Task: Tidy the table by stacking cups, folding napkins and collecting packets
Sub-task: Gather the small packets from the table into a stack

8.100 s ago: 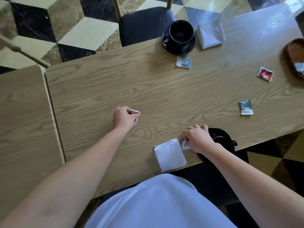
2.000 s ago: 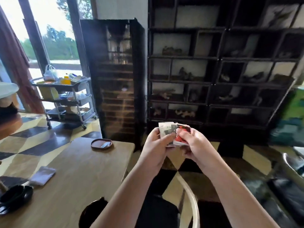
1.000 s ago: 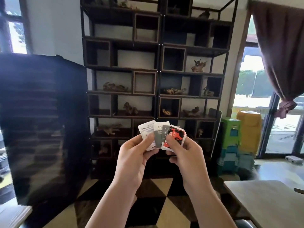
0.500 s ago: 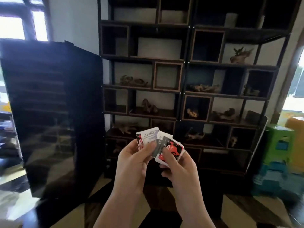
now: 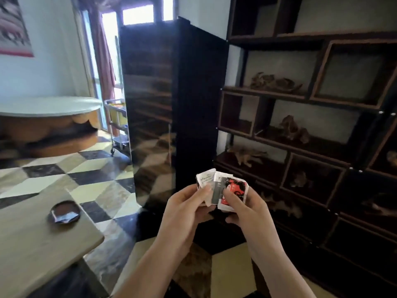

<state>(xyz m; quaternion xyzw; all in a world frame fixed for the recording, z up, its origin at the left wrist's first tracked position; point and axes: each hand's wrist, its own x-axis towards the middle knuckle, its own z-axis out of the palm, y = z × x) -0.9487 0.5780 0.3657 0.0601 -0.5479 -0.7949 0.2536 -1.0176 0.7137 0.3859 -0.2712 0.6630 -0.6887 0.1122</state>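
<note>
Since half a second ago my view swung left, so the wooden table with its small dark round dish is back at 8 o'clock; packets fanned about as before. My left hand pinches the white printed packet by thumb, and my right hand pinches the red-and-black packet, with a grey packet overlapped between them. All packets are held in mid-air at centre, well apart from the table. Tall black cabinet at 12 o'clock, dark wooden shelf unit at 2 o'clock.
</note>
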